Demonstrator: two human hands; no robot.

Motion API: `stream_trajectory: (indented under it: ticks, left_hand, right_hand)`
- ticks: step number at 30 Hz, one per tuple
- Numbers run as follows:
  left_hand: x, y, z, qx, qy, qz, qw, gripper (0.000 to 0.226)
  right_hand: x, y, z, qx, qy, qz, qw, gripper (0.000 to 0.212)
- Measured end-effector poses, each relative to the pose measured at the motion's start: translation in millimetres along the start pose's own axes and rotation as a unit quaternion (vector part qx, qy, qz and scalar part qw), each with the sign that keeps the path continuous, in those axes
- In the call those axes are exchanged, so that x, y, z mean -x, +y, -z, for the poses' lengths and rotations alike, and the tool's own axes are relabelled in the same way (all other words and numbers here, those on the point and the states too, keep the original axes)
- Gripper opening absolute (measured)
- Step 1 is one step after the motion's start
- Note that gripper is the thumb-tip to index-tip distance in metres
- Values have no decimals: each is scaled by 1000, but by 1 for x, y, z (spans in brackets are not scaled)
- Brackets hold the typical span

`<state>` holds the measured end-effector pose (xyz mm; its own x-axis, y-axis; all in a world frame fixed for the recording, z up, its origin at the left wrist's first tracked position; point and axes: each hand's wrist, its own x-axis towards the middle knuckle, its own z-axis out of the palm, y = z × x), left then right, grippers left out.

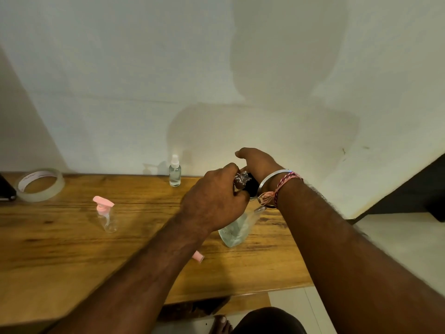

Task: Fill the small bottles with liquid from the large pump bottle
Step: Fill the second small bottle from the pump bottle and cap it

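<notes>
A: Our left hand [214, 203] and right hand [256, 165] both curl round the top of the large clear pump bottle [234, 231], mid-table.

B: It tilts; we may spill, or knock the small clear pink-pump bottle [107, 216].

Quick count of what's on the table [60, 256]: three bottles total. One big clear bottle [237, 229] with a dark pump top, one small spray bottle [175, 171] with a white cap by the wall, one small bottle [107, 214] with a pink pump. One tape roll [39, 184]. One loose pink piece [198, 257], maybe a cap, mostly hidden by an arm. One dark object [6, 189] at the left edge. Two hands, left [214, 201] and right [257, 163].
</notes>
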<state>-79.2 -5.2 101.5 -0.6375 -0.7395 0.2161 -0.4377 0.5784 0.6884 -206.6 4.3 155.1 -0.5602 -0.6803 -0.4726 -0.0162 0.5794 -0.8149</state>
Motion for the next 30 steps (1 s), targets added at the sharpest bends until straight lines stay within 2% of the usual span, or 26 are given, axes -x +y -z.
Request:
stream_trajectory:
  ticks: [7,9,13,17,20,25,30]
  left_hand:
    - [-1,-3,-3,-18,4,-1,1000,23]
    - [0,-3,-2,-20,0,0,1000,24]
    - [1,-2,-1,-1,1,0,1000,23]
    - [-2,1,4,10,-1,3,1000,20]
    - [-3,4,5,10,-5,7,1000,17]
    - [-4,5,4,9,-2,13,1000,17]
    - [-5,1,4,3,-4,7,1000,17]
  right_hand:
    - [1,9,-2,64,26,72,995,28]
    - [3,9,-3,68,28,79,994,18]
    - [1,7,-5,3,22,33,999,23]
    - [6,-7,3,-44,-5,-45,998,50]
    - [3,-10,12,-47,-15,-69,996,58]
    - [3,-1,11,-62,-11,-74,995,46]
    - [-6,4,3,-45,7,-22,999,37]
